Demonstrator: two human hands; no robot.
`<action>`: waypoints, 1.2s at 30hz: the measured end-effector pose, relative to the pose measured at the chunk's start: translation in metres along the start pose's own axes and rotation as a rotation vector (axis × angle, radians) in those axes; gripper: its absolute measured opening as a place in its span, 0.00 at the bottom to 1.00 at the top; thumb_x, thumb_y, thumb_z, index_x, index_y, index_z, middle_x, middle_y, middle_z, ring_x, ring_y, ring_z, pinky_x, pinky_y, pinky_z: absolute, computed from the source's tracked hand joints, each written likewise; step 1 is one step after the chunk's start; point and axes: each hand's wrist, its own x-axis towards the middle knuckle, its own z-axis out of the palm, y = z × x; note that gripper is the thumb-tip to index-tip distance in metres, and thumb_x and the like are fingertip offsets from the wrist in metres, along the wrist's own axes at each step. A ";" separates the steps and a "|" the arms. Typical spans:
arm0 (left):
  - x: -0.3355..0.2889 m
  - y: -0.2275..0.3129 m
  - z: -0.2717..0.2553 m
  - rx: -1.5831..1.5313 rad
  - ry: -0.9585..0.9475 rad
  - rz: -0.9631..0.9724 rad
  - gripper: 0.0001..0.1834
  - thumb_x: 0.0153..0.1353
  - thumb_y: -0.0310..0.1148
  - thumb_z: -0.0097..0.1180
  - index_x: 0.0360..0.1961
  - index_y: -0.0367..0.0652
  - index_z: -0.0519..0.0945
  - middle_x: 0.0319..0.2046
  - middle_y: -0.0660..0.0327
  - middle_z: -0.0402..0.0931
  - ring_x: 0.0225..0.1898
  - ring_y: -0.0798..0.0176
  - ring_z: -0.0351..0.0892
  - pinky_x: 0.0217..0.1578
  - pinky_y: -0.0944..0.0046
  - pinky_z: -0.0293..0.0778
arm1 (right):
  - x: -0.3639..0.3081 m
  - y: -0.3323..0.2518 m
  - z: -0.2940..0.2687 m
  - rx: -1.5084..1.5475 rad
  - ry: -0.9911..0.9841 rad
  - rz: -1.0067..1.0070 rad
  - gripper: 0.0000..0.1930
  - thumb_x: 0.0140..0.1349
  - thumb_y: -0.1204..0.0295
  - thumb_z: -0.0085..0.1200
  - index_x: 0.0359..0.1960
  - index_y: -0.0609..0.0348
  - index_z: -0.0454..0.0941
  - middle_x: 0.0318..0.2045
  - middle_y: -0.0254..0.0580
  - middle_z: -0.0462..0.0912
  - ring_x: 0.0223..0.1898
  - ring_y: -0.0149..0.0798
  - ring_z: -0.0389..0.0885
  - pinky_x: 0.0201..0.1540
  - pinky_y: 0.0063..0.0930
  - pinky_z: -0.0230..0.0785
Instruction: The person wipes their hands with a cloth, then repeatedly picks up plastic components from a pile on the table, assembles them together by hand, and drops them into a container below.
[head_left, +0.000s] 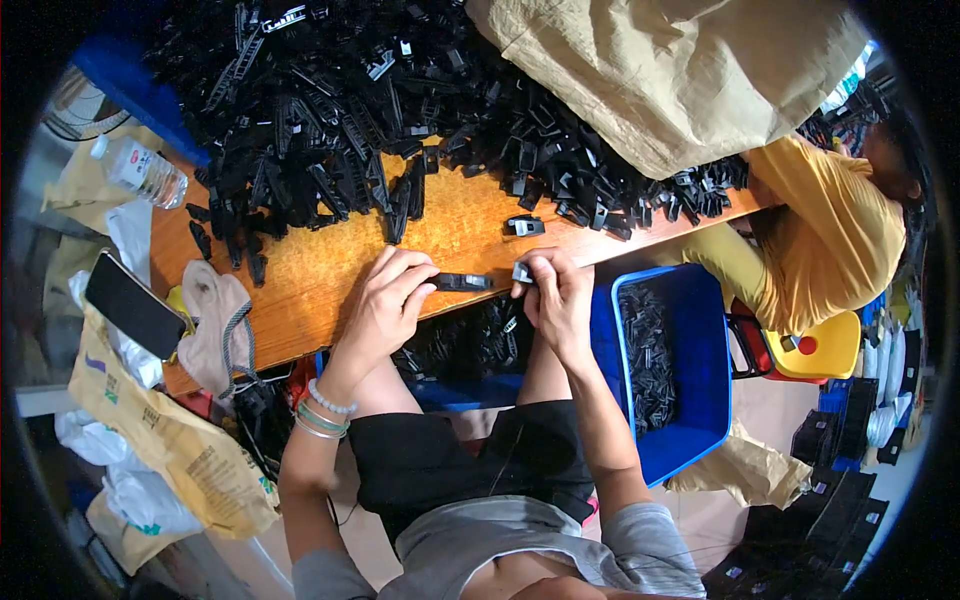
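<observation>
At the near edge of the wooden table (350, 262), my left hand (388, 300) has its fingers closed on one end of a long black plastic part (462, 282). The part points to the right, toward my other hand. My right hand (560, 300) pinches a small black-and-grey plastic piece (522, 272) between thumb and fingers. A narrow gap separates the two pieces. Just beyond my right hand, a single short black plastic piece (524, 226) lies on the tabletop. Past it, a large heap of black plastic parts (330, 130) covers the far side.
A blue bin (708, 400) with small black parts stands right of my legs; another container of black parts sits under the table edge. A phone (135, 305), a cloth (213, 320) and a plastic bottle (140, 170) are at left. A person in yellow (840, 220) sits at right.
</observation>
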 end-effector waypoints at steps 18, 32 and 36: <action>0.001 -0.004 -0.003 0.070 -0.037 0.057 0.07 0.56 0.21 0.56 0.37 0.31 0.78 0.37 0.52 0.74 0.40 0.49 0.72 0.43 0.56 0.71 | -0.004 -0.002 0.013 -0.381 -0.131 -0.206 0.17 0.61 0.79 0.58 0.53 0.64 0.77 0.36 0.45 0.83 0.25 0.28 0.80 0.26 0.20 0.73; 0.003 -0.005 -0.005 0.042 -0.057 0.048 0.09 0.54 0.20 0.58 0.38 0.30 0.79 0.37 0.51 0.74 0.41 0.49 0.73 0.42 0.56 0.71 | 0.001 -0.004 0.000 -0.596 -0.175 -0.291 0.17 0.50 0.79 0.64 0.44 0.64 0.83 0.31 0.43 0.78 0.37 0.44 0.75 0.44 0.33 0.66; 0.003 -0.006 -0.005 0.050 -0.054 0.063 0.10 0.53 0.19 0.58 0.38 0.30 0.79 0.37 0.51 0.74 0.41 0.49 0.73 0.42 0.56 0.71 | 0.002 -0.003 0.004 -0.545 -0.212 -0.302 0.17 0.49 0.78 0.65 0.44 0.62 0.83 0.32 0.42 0.78 0.38 0.43 0.74 0.45 0.33 0.64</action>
